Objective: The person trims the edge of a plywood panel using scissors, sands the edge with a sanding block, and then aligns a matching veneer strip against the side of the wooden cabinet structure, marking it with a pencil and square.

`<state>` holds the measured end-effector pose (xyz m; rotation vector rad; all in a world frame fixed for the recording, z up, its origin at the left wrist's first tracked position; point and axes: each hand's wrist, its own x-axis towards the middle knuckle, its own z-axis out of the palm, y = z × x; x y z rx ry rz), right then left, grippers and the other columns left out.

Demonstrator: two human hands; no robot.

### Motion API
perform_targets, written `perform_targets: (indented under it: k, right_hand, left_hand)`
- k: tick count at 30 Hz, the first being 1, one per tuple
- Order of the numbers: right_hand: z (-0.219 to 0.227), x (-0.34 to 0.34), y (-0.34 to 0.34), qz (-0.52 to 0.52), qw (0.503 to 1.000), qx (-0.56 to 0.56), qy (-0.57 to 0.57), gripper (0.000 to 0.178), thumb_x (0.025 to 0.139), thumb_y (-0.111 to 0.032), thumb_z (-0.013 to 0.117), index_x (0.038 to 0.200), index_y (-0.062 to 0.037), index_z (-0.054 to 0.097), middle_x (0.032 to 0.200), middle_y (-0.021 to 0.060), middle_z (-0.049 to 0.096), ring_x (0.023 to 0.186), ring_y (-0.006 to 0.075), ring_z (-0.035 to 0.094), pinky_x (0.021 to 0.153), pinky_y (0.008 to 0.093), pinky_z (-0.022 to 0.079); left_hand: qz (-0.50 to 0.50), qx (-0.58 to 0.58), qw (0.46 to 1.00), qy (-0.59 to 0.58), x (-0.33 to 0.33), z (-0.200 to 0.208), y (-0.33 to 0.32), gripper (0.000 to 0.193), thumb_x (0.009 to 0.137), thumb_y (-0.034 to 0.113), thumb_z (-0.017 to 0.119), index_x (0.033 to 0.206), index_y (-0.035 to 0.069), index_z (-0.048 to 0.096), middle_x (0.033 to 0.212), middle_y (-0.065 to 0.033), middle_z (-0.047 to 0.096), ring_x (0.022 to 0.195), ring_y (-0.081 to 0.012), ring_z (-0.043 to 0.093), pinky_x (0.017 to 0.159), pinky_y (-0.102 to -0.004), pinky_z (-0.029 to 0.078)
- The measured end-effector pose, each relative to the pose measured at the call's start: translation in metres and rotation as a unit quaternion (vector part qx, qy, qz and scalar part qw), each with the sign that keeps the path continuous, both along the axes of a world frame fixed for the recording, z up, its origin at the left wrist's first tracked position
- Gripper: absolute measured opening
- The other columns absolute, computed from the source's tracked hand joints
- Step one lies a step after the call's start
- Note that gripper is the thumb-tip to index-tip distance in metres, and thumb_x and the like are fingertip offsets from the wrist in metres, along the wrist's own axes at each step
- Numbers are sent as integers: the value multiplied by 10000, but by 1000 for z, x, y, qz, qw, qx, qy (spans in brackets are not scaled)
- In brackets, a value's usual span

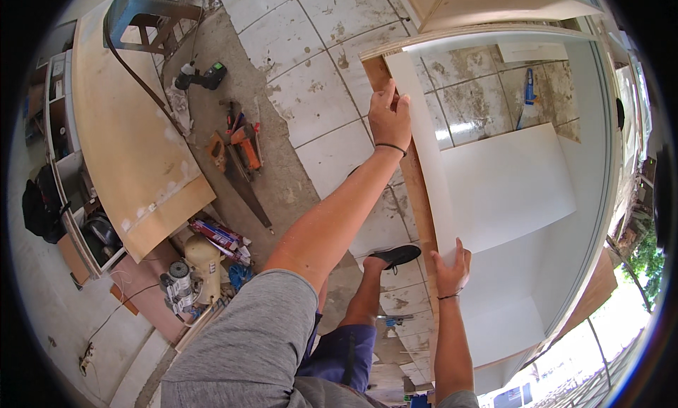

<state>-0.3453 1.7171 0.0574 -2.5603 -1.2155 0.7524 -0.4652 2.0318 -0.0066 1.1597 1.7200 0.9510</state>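
Note:
A long narrow white board (pixel 422 126) lies along the near side of a large white-lined cabinet carcass (pixel 592 76), beside a bare wooden edge (pixel 421 228). My left hand (pixel 390 118) is at the board's far end, its fingers bent over the edge and the thumb against the white face. At the nearer end my right hand (pixel 450 270) grips the board, thumb on one side and fingers on the other. The undersides of both grips are hidden. Inside the carcass is a wide white panel (pixel 505 186).
A blue-handled tool (pixel 530 87) lies on tiles within the frame. To the left are a cordless drill (pixel 201 76), a handsaw (pixel 244 189), an orange tool (pixel 246 148) and a curved plywood sheet (pixel 134 126). A compressor (pixel 201 260) stands lower left; a blue stool (pixel 141 16) is far left.

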Motion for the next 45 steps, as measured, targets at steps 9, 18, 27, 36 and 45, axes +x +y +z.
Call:
perform_targets:
  k: [9, 18, 27, 36, 45]
  right_hand:
    - [-2, 2, 5, 0, 1000, -6, -2, 715, 643, -378, 834, 1258, -126, 569, 969, 101, 549, 834, 301, 596, 678, 416, 504]
    - [-7, 5, 5, 4, 1000, -21, -10, 740, 645, -399, 826, 1287, -148, 557, 943, 95, 546, 811, 294, 596, 659, 419, 499]
    - [-6, 7, 7, 4, 999, -37, -1, 759, 653, -394, 821, 1315, -156, 538, 932, 99, 550, 806, 303, 593, 663, 425, 495]
    - [-1, 8, 9, 4, 999, -44, 3, 763, 656, -371, 822, 1326, -154, 531, 932, 103, 558, 807, 308, 591, 666, 425, 490]
    - [1, 8, 11, 7, 999, -48, 9, 767, 667, -371, 817, 1339, -154, 519, 942, 113, 559, 813, 316, 592, 673, 428, 490]
  left_hand:
    - [17, -22, 1000, -2, 2, 6, 6, 399, 840, 120, 654, 1220, 11, 601, 936, -92, 602, 824, -185, 596, 791, -309, 492]
    - [11, -11, 1000, 14, 1, 0, 5, 390, 836, 122, 657, 1204, 3, 604, 854, -78, 622, 782, -173, 590, 763, -305, 487]
    - [22, -5, 1000, 16, 2, -2, 5, 381, 837, 111, 649, 1199, 1, 606, 832, -80, 633, 740, -169, 593, 734, -301, 491]
    - [7, 20, 999, 37, 2, 0, 4, 377, 842, 106, 643, 1201, 0, 601, 838, -93, 621, 736, -184, 598, 706, -310, 491]
    - [18, 24, 999, 22, 2, 0, 5, 388, 828, 143, 676, 1180, -5, 607, 821, -78, 604, 699, -162, 570, 685, -296, 483]
